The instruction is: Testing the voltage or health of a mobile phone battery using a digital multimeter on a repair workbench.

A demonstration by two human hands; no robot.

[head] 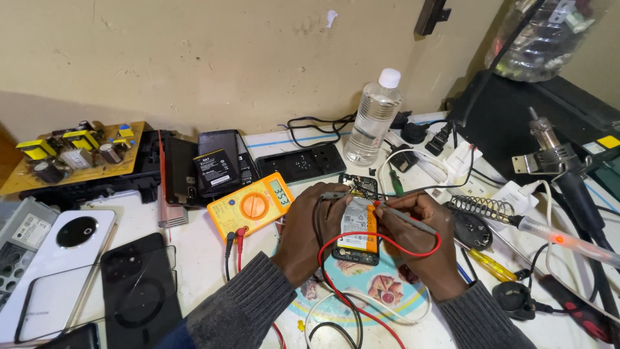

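Seen from the head camera, a person in grey knitted sleeves bent over an opened black smartphone (357,223) with its back cover off, lying at the centre of a cluttered white workbench (200,258). The left hand (311,234) was closed in a pinch around a slim black test probe (336,195), its tip resting on the phone's upper edge. The right hand (423,236) gripped a red-wired test probe (403,216) like a pen, the tip touching the silver-and-orange battery (359,225) near its top. At ten o'clock from the phone sat a yellow digital multimeter with an orange dial (252,205), its display lit with a reading. A clear plastic water bottle with a white cap (374,117) stood at twelve o'clock. At three o'clock a soldering iron (555,238) glowed red beside its coiled wire stand (478,208). A white phone back cover with a round camera ring (61,258) lay far off at nine o'clock.
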